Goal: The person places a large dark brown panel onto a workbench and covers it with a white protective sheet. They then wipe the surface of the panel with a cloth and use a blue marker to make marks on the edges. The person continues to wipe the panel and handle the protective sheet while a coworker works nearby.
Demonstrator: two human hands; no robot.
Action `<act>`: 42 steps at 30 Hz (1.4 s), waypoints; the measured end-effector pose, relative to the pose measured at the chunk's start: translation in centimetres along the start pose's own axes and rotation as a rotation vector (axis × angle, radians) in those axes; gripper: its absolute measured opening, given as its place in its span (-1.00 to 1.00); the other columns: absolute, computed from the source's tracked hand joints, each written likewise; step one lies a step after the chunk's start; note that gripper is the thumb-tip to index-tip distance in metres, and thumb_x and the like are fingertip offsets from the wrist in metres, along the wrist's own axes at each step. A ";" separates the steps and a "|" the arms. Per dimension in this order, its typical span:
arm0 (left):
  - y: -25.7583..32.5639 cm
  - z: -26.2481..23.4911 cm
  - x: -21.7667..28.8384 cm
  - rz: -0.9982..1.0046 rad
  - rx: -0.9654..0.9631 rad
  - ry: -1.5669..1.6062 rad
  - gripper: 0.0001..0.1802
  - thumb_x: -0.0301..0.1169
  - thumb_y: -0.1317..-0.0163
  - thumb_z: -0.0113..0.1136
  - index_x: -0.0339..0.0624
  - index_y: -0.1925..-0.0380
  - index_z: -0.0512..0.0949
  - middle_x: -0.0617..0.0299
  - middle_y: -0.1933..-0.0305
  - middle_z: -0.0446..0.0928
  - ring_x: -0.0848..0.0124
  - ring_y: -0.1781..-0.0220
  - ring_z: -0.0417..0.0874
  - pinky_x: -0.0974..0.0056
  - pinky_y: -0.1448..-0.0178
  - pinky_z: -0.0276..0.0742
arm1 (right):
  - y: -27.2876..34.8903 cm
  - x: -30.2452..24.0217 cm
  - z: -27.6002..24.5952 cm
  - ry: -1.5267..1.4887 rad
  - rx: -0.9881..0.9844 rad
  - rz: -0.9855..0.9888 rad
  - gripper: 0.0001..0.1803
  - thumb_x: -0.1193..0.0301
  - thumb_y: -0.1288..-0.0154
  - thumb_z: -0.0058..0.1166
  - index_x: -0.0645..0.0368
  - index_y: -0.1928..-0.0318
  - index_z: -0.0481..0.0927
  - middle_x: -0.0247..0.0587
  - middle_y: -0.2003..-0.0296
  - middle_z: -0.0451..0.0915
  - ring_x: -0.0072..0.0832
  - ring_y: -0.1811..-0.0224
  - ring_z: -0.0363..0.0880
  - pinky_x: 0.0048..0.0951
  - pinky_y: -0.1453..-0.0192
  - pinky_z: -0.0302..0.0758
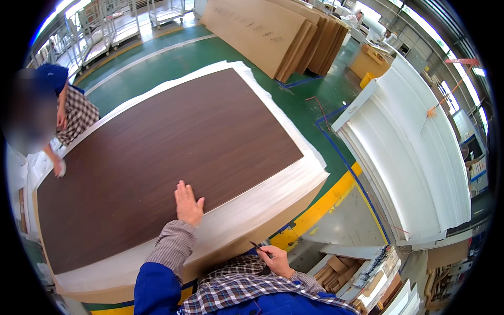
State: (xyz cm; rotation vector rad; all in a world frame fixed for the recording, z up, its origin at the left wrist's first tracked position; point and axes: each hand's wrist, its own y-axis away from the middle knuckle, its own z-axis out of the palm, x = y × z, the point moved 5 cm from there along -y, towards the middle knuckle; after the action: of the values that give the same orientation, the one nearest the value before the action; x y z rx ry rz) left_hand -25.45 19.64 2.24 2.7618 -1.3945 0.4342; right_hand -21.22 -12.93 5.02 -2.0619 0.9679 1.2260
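A large dark brown wood-grain panel (168, 152) lies flat on a stack covered with white foam sheet (262, 197). My left hand (188, 205) rests on the panel near its front edge, palm down with fingers stretched out. Close to my waist, beside the stack's near side, my right hand (277, 261) is closed around a thin dark pointed tool (255, 245). The tool's tip points up and left toward the stack; most of its handle is hidden in my fingers. Its exact kind cannot be made out.
A co-worker (58, 100) stands at the left end, one hand on the panel with something white. Brown boards (257, 31) lean beyond the green floor. White long panels (404, 136) are stacked at right. A bin of cardboard pieces (336, 273) stands near my right side.
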 end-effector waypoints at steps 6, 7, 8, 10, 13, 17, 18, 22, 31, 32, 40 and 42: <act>-10.4 5.9 18.1 0.187 -0.078 0.077 -0.28 -0.11 -0.27 -0.11 -0.51 -0.23 0.08 -0.22 -0.40 -0.14 -0.03 -0.44 -0.16 0.03 -0.46 -0.27 | -2.1 5.1 -8.7 0.034 0.258 0.235 -0.87 0.51 -0.05 0.22 0.34 0.39 0.61 -0.13 0.47 0.62 -0.50 0.46 0.58 -0.54 0.35 0.49; -11.8 6.6 20.9 0.222 -0.043 0.075 -0.28 -0.10 -0.28 -0.11 -0.50 -0.23 0.08 -0.21 -0.39 -0.12 -0.03 -0.44 -0.14 0.02 -0.46 -0.25 | -1.7 5.9 -10.0 0.058 0.285 0.270 -0.86 0.51 -0.05 0.22 0.34 0.39 0.61 -0.12 0.47 0.61 -0.50 0.46 0.58 -0.53 0.34 0.49; -13.2 7.6 23.6 0.264 -0.063 0.061 -0.28 -0.10 -0.27 -0.10 -0.49 -0.23 0.09 -0.21 -0.39 -0.11 -0.02 -0.44 -0.12 0.02 -0.45 -0.23 | -1.2 6.7 -11.3 0.089 0.320 0.285 -0.87 0.51 -0.05 0.21 0.34 0.39 0.61 -0.12 0.48 0.61 -0.49 0.47 0.57 -0.53 0.34 0.48; -15.8 9.1 28.3 0.314 -0.044 0.024 -0.28 -0.08 -0.27 -0.10 -0.47 -0.22 0.11 -0.21 -0.38 -0.09 -0.02 -0.43 -0.09 0.01 -0.44 -0.20 | 0.2 8.0 -13.2 0.136 0.374 0.347 -0.88 0.51 -0.07 0.20 0.34 0.39 0.61 -0.13 0.50 0.60 -0.49 0.47 0.56 -0.53 0.35 0.47; -19.0 11.4 33.6 0.290 -0.056 0.069 -0.28 -0.05 -0.27 -0.14 -0.44 -0.23 0.13 -0.19 -0.38 -0.07 0.01 -0.43 -0.09 0.03 -0.45 -0.21 | 2.3 10.0 -14.5 0.065 0.462 0.547 -0.88 0.52 -0.10 0.18 0.36 0.40 0.59 -0.17 0.50 0.59 -0.53 0.47 0.53 -0.52 0.36 0.45; -19.5 11.9 34.9 0.292 -0.003 0.046 -0.33 -0.06 -0.29 -0.17 -0.37 -0.22 0.16 -0.12 -0.39 -0.04 0.07 -0.45 -0.10 0.07 -0.46 -0.26 | 2.8 10.0 -13.8 0.112 0.402 0.584 -0.86 0.50 -0.11 0.18 0.36 0.38 0.60 -0.19 0.50 0.59 -0.53 0.48 0.52 -0.50 0.35 0.44; -18.7 11.4 34.1 0.316 0.000 0.050 -0.34 -0.06 -0.29 -0.18 -0.36 -0.22 0.17 -0.10 -0.39 -0.04 0.07 -0.45 -0.11 0.08 -0.46 -0.25 | 2.4 9.7 -13.3 0.114 0.360 0.568 -0.86 0.50 -0.11 0.18 0.36 0.37 0.60 -0.17 0.47 0.59 -0.54 0.45 0.52 -0.51 0.34 0.43; -14.6 8.2 26.1 0.306 0.014 0.166 -0.40 -0.11 -0.23 -0.05 -0.31 -0.16 0.25 0.00 -0.31 0.12 0.11 -0.36 0.08 0.06 -0.40 -0.08 | -1.7 8.1 -11.6 0.166 0.407 0.382 -0.86 0.49 -0.11 0.18 0.35 0.38 0.59 -0.16 0.36 0.58 -0.56 0.34 0.50 -0.56 0.31 0.40; -3.6 1.5 -4.4 -0.311 0.100 -0.183 -0.43 -0.28 -0.27 -0.14 -0.36 -0.23 0.15 0.00 -0.40 -0.02 0.12 -0.45 -0.08 -0.02 -0.44 -0.20 | -13.7 6.9 -6.9 -0.065 0.447 0.196 -0.84 0.48 -0.22 0.09 0.36 0.26 0.55 -0.30 0.37 0.41 -0.60 0.39 0.35 -0.60 0.36 0.30; -3.2 0.6 -7.3 -0.384 0.138 -0.218 -0.44 -0.27 -0.30 -0.20 -0.35 -0.25 0.13 0.02 -0.41 -0.04 0.15 -0.45 -0.09 0.01 -0.44 -0.21 | -14.8 6.3 -5.9 -0.053 0.446 0.156 -0.85 0.48 -0.24 0.07 0.34 0.27 0.56 -0.29 0.37 0.42 -0.59 0.38 0.36 -0.59 0.33 0.31; -2.6 0.5 -13.8 -0.636 0.198 -0.188 -0.48 -0.21 -0.38 -0.37 -0.29 -0.24 0.17 0.15 -0.40 0.05 0.29 -0.44 -0.01 0.06 -0.46 -0.23 | -17.7 0.3 5.6 0.103 -0.011 -0.325 -0.65 0.53 -0.17 0.08 0.22 -0.01 0.51 -0.16 0.40 0.44 -0.30 0.36 0.44 -0.37 0.27 0.44; -2.5 0.6 -13.8 -0.622 0.187 -0.202 -0.48 -0.22 -0.38 -0.37 -0.29 -0.24 0.18 0.15 -0.39 0.06 0.28 -0.44 0.00 0.07 -0.46 -0.23 | -17.6 0.3 7.2 0.056 -0.087 -0.341 -0.64 0.55 -0.15 0.08 0.24 -0.01 0.50 -0.16 0.41 0.44 -0.27 0.37 0.44 -0.37 0.28 0.44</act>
State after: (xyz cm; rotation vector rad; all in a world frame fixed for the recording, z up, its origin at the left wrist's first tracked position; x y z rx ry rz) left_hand -31.11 31.95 -1.59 3.2480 -0.4601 0.2699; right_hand -10.66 2.79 3.24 -2.2260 0.5620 1.0510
